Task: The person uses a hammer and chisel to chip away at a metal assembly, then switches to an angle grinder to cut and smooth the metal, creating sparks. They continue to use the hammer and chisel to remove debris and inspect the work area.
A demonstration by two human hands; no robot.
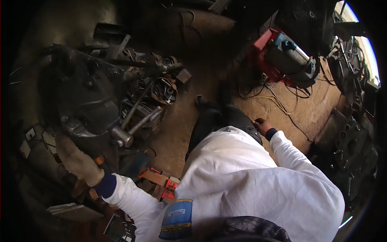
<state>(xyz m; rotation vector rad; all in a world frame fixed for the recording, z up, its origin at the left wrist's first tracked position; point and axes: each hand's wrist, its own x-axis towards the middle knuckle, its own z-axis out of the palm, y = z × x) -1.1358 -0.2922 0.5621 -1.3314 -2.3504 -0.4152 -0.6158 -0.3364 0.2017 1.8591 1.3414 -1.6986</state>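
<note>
My left hand (82, 163), in a light knitted glove, reaches out at the left beside a dark, worn metal block (94, 111). Its outline is long and the fingers look stretched out, though their tips blur into shadow. Against the block's near right edge rests a hammer with a heavy steel head (122, 137) and a metal handle (146, 120). My bare right hand (263, 126) hangs low by my right hip, fingers curled. Whether something small and dark sits in them, I cannot make out.
Loose metal parts (163, 90) and bars crowd the floor behind the hammer. At the far right stands a red and teal power machine (288, 60), with cables (278, 101) trailing nearby. A dark metal block with holes (348, 141) lies right. Red and white boxes (171, 184) are near my left arm.
</note>
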